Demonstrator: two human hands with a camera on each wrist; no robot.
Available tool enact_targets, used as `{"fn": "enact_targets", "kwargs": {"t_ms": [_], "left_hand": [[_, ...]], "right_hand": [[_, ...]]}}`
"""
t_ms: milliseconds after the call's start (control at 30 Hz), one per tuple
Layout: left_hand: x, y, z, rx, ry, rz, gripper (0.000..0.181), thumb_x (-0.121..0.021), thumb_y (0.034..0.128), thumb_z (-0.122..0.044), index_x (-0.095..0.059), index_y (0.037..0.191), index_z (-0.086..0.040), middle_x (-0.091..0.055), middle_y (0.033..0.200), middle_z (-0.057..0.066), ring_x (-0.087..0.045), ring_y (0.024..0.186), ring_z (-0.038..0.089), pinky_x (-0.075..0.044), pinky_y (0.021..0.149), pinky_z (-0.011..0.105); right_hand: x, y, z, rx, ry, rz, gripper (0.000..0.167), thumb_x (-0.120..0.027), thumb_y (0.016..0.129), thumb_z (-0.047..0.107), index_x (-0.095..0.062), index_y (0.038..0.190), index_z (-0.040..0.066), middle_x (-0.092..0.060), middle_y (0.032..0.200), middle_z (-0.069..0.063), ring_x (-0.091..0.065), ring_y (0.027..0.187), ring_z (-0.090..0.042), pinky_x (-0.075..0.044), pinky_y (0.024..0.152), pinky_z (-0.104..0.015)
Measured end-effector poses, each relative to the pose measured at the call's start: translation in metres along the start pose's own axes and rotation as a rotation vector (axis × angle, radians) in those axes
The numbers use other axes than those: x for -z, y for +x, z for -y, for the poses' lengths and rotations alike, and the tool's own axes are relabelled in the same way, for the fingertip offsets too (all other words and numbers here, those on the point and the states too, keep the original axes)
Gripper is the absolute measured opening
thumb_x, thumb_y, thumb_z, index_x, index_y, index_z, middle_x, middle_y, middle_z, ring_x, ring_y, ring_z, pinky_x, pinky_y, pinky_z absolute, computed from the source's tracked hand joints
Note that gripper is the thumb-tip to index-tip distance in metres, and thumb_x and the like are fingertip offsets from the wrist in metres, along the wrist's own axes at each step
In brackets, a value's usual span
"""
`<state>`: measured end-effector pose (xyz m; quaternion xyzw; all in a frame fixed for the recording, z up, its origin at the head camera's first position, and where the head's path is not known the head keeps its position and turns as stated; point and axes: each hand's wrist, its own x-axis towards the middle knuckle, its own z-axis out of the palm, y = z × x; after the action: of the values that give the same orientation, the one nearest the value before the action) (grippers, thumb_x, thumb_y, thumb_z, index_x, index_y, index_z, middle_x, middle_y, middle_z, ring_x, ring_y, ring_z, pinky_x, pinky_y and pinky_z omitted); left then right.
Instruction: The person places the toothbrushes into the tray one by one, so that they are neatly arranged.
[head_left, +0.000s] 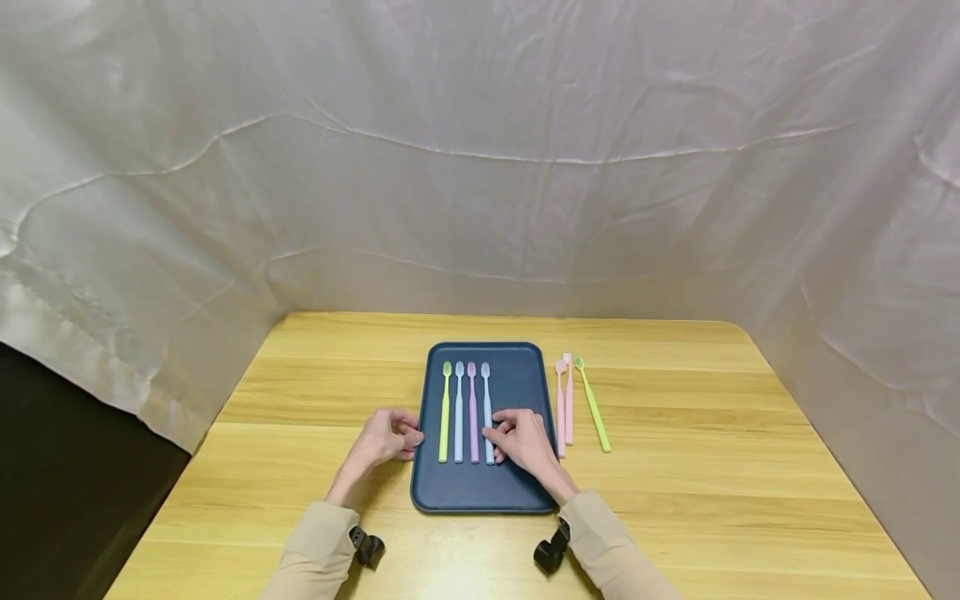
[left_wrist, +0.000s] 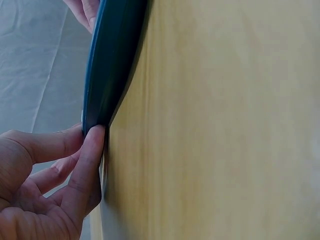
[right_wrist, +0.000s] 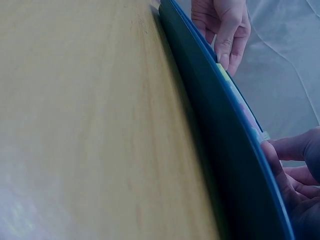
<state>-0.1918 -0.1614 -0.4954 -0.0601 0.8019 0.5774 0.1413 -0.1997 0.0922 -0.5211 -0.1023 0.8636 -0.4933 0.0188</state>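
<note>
Light-blue toothbrush point(head_left: 487, 408) on the dark blue tray point(head_left: 480, 493), lower handle pinched between thumb and fingers of the right hand point(head_left: 525, 442), bristle end pointing away from those fingertips. Leftmost, left hand point(head_left: 387, 435) with fingers bent and tips nearly together, pinching the tray's raised left rim. Just right of the left fingertips, inside the rim, a narrow strip of tray floor, then a yellow-green toothbrush point(head_left: 445, 417), a second light-blue toothbrush point(head_left: 459, 417) and a purple toothbrush point(head_left: 473, 417), parallel, slim gaps between. Beyond the right fingers, a broader open stretch of tray floor up to the right rim; more floor nearer than the handle ends. Past that rim, right of the right fingers, two pink toothbrushes point(head_left: 569, 412) close together, then a slanting lime toothbrush point(head_left: 594, 410). Underneath, wooden table point(head_left: 690, 475), grain running sideways, wide to either side of both hands. Far left of the fingers, black area point(head_left: 67, 467); behind, wrinkled silvery fabric point(head_left: 480, 221).
</note>
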Motion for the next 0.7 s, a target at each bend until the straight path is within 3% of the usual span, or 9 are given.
{"fn": "enact_targets", "kwargs": {"t_ms": [467, 700], "left_hand": [[0.0, 0.0, 0.0, 0.003, -0.001, 0.004, 0.024, -0.067, 0.0874, 0.012, -0.062, 0.111, 0.014, -0.063, 0.088, 0.015, -0.064, 0.065, 0.016, -0.068, 0.065, 0.031], [-0.001, 0.0, 0.0, -0.008, -0.002, 0.021, 0.026, -0.067, 0.0878, 0.011, -0.061, 0.113, 0.016, -0.062, 0.09, 0.016, -0.065, 0.066, 0.016, -0.068, 0.066, 0.033]], "right_hand": [[0.007, -0.005, 0.0, 0.006, 0.071, -0.037, 0.034, -0.077, 0.089, 0.013, -0.07, 0.116, -0.007, -0.069, 0.068, -0.007, -0.062, 0.045, -0.011, -0.059, 0.043, -0.025], [0.025, -0.013, -0.007, 0.026, 0.138, -0.014, 0.032, -0.075, 0.09, 0.01, -0.068, 0.117, -0.007, -0.068, 0.073, -0.013, -0.062, 0.05, -0.013, -0.06, 0.046, -0.026]]}}
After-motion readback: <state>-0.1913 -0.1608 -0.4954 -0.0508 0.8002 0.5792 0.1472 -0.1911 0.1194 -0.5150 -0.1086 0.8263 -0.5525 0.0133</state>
